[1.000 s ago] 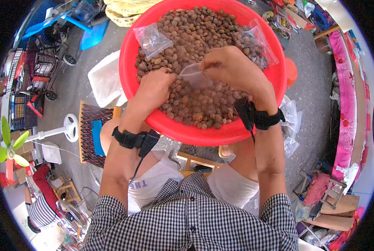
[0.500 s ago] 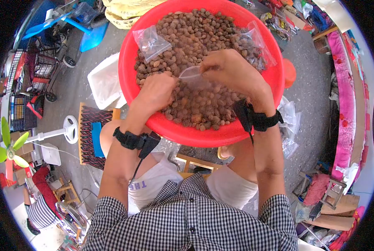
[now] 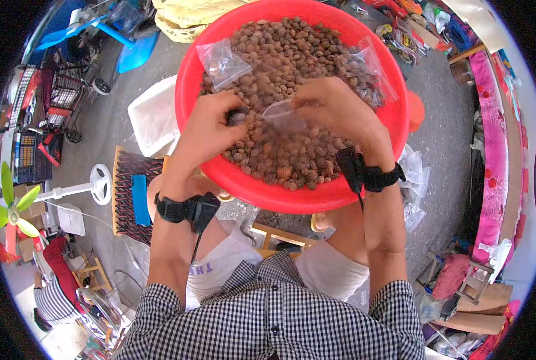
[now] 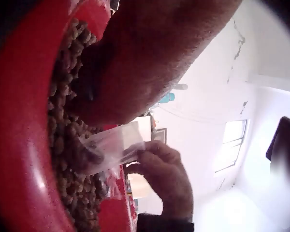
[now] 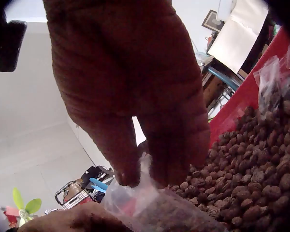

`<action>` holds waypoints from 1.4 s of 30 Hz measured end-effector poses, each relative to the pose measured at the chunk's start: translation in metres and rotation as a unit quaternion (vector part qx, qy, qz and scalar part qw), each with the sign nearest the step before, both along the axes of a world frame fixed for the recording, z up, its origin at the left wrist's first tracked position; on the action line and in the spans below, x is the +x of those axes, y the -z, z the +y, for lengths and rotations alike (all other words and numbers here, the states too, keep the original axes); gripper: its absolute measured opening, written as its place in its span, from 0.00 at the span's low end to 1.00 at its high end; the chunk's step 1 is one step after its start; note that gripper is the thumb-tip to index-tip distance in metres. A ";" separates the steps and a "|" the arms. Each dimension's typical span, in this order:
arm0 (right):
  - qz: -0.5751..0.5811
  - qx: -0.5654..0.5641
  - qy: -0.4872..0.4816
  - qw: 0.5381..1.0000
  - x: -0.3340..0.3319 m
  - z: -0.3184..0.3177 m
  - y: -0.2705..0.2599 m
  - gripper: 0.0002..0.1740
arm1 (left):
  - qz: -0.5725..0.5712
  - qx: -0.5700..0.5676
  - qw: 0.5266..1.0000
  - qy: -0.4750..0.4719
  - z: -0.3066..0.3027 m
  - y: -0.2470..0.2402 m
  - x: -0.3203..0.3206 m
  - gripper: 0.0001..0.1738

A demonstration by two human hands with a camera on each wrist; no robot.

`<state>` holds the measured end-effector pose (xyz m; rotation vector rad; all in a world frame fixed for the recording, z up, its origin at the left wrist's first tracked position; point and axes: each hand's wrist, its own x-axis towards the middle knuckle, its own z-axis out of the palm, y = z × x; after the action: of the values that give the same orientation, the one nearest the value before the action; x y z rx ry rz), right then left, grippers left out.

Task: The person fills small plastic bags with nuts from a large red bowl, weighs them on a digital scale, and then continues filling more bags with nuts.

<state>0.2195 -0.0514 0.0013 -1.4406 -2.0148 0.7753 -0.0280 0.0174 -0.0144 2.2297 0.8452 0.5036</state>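
In a red basin (image 3: 184, 90) lie brown, wrinkled nuts or pits (image 3: 274, 45). My right hand (image 3: 340, 108) pinches the rim of a clear plastic bag (image 3: 280, 111) between thumb and fingers; the right wrist view shows the bag (image 5: 157, 205) hanging from that pinch, with brown pieces in or behind it. My left hand (image 3: 211, 129) is over the basin's left part, to the left of the bag, fingers bent and thumb apart from them. Something dark shows between them; whether it is held pieces or shadow I cannot tell. In the left wrist view this hand (image 4: 135, 63) is dark.
Two more clear bags lie on the pieces, one at the upper left (image 3: 223, 63), one at the right (image 3: 373, 69). Left of the basin stands a white container (image 3: 154, 117), with a woven stool (image 3: 139, 192) below it. More plastic bags (image 3: 415, 180) lie at the lower right.
My left hand has moved away from the bag to the left, and its thumb and fingers have spread apart. My right hand still pinches the bag, nearly in the same place.
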 end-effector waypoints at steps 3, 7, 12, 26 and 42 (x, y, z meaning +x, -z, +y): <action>0.008 -0.032 0.008 0.999 -0.004 -0.004 -0.007 0.11 | -0.092 -0.152 0.983 -0.046 -0.004 -0.012 0.004 0.13; -0.025 0.031 -0.008 0.999 -0.004 -0.003 0.001 0.10 | -0.050 -0.041 0.998 0.025 -0.006 -0.023 0.024 0.14; -0.044 0.031 -0.001 0.999 -0.004 -0.006 0.001 0.10 | -0.077 0.113 0.988 0.069 -0.009 -0.010 0.040 0.13; -0.062 0.041 -0.012 0.997 0.004 -0.008 0.000 0.09 | -0.143 0.107 0.983 0.034 -0.020 -0.013 0.050 0.16; 0.051 0.094 0.063 0.992 0.003 -0.003 -0.018 0.09 | -0.060 0.132 0.989 0.013 -0.012 -0.018 0.036 0.15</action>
<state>0.2223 -0.0539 0.0197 -1.3757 -1.8462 0.5766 0.0079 0.0052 0.0037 2.4172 0.7211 0.7664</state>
